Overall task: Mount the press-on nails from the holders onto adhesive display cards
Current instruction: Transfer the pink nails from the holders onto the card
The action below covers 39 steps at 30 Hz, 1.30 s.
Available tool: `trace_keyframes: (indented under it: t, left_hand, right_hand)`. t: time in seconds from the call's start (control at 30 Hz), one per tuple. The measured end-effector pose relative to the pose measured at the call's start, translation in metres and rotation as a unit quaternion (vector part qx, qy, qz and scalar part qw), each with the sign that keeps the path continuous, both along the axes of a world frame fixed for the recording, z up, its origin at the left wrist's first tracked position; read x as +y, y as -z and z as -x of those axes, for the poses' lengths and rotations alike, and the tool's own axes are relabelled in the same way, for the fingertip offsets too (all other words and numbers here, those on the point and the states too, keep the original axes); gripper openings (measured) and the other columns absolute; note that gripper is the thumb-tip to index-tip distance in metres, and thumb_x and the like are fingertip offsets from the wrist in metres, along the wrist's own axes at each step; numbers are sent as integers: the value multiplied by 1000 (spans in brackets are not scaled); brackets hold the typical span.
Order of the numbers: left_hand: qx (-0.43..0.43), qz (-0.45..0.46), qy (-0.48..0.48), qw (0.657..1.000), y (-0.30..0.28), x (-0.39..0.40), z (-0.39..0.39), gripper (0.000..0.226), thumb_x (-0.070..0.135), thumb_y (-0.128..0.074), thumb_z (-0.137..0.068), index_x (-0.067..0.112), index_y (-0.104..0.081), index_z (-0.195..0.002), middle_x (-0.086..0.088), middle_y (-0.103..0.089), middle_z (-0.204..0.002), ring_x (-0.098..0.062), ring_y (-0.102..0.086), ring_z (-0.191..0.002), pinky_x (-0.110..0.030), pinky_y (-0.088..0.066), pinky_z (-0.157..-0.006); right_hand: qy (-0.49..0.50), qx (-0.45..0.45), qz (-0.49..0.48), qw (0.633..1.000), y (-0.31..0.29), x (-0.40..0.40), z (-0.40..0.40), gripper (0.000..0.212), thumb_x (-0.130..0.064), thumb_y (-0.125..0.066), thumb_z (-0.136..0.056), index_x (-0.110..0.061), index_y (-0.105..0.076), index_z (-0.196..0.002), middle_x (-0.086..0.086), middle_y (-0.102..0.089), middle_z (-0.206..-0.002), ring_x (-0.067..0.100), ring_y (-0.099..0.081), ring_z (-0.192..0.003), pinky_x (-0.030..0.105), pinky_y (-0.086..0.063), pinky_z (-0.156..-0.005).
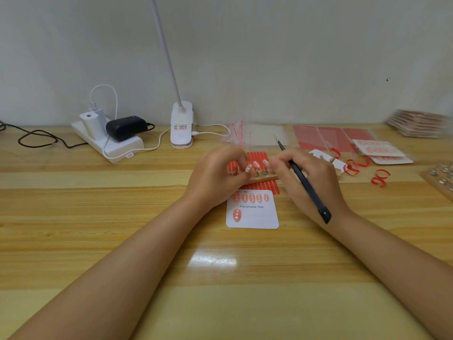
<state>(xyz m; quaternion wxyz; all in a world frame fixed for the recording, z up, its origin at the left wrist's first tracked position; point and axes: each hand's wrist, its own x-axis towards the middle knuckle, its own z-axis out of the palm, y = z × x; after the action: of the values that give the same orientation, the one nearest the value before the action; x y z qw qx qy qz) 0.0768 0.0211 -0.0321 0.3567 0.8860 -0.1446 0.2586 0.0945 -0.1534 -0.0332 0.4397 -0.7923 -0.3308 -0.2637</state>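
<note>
Fingers of the left hand (pixel 215 175) curl in a pinch on a pink press-on nail (pixel 248 168) at the left end of the wooden holder (pixel 263 178), centre of frame. Right hand (pixel 306 175) grips a dark tweezer tool (pixel 305 181), tip pointing up-left, back end lying over the wrist; its fingertips sit at the holder's right end, contact unclear. Holder shows two more nails (pixel 256 164) on metal pegs plus one bare peg (pixel 236 171) at left; anything further right is hidden by the right hand. Holder lies on a sheet of red adhesive strips (pixel 263 186). Just below it, white display card (pixel 252 209) printed "Handmade Nail": five nails in the top row, one in the lower left, six total. Second holder (pixel 327 161) behind the right hand, mostly hidden. Right of centre: curled red backing peels (pixel 380 177), about four; finished cards (pixel 382 152), blurred, count unclear. Red sheets (pixel 333 139) and clear bags (pixel 255 134) behind. Upper right, a stack of packs (pixel 416 122), blurred; right edge, a tray of pegs (pixel 441 175), cut off. Upper left: power strip (pixel 107 141) with two adapters, clip lamp (pixel 181 126) with neck cut off at top. Glossy wooden table (pixel 98 217), plain pale wall (pixel 269 57).
</note>
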Motion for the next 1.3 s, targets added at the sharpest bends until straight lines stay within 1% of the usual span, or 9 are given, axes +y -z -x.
trace_keyframes:
  t: [0.1, 0.23, 0.33, 0.5, 0.73, 0.9, 1.1, 1.2, 1.3]
  left_hand:
    - [-76, 19, 23, 997, -4, 0, 3, 12, 10, -72, -77, 5, -62, -72, 1, -65, -77, -12, -60, -73, -32, -49, -70]
    - [-69, 51, 70, 994, -9, -3, 10, 11, 7, -73, -76, 6, -72, -87, 2, -66, -74, -10, -60, -64, -24, -50, -60]
    - [-17, 89, 90, 992, -13, -6, 14, 26, 4, -72, -76, 12, -67, -100, 5, -67, -78, -7, -65, -66, -24, -54, -62]
    - [107, 129, 109, 980, -20, -9, 19, 20, 7, -69, -79, 15, -68, -98, 14, -67, -72, 5, -64, -64, -9, -46, -56]
    - [130, 0, 62, 990, -31, -16, 22, 17, 12, -61, -88, 8, -75, -79, -4, -67, -63, -7, -59, -52, -31, -51, -53]
    - [152, -35, 54, 986, -36, -15, 22, 20, 12, -59, -89, 4, -73, -78, -4, -67, -65, -12, -62, -58, -35, -51, -58]
    - [153, -52, 65, 985, -37, -11, 21, 17, 15, -62, -88, 5, -75, -92, -13, -72, -83, -29, -66, -78, -43, -50, -73]
    - [134, -36, 69, 988, -37, -12, 21, 17, 16, -64, -86, 9, -74, -98, -8, -74, -88, -22, -67, -79, -38, -50, -75]
    - [129, -43, 83, 987, -35, -11, 21, 18, 14, -66, -84, 12, -73, -101, -3, -73, -94, -6, -66, -77, -24, -52, -75]
  right_hand:
    - [-2, -20, -9, 1000, 1, 0, 2, 16, -29, -69, -81, -20, -58, -87, -7, -61, -75, 3, -59, -72, 10, -45, -67]
    - [-29, -45, -5, 999, 1, -1, 5, 26, -33, -66, -78, -29, -46, -95, 7, -67, -94, 13, -62, -85, 12, -44, -81]
    - [-42, -67, 1, 997, 0, -2, 5, 22, -26, -63, -82, -26, -47, -97, 5, -68, -93, 12, -62, -84, 19, -48, -78]
    - [-46, -115, 39, 991, -1, -7, 5, 11, -12, -64, -84, -2, -60, -87, 8, -68, -80, 19, -66, -73, 31, -50, -65]
    - [-10, -198, 113, 974, -3, -4, 7, 8, 3, -61, -79, 2, -56, -73, 7, -55, -60, 21, -51, -49, 30, -41, -51]
    - [-39, -171, 113, 978, -3, -4, 6, 18, 14, -63, -72, 0, -52, -73, 4, -53, -59, 24, -53, -50, 30, -40, -52]
    - [-56, -88, 57, 993, -1, 0, 8, 33, 5, -59, -82, -22, -40, -75, 8, -55, -63, 28, -60, -56, 40, -48, -51]
    - [-52, -59, 16, 997, -2, 0, 7, 52, 6, -60, -80, -37, -31, -75, 9, -60, -67, 25, -62, -60, 31, -46, -57]
    - [-62, -54, 19, 996, -3, -4, 7, 39, 4, -61, -80, -26, -36, -74, 13, -62, -70, 23, -64, -64, 30, -47, -60]
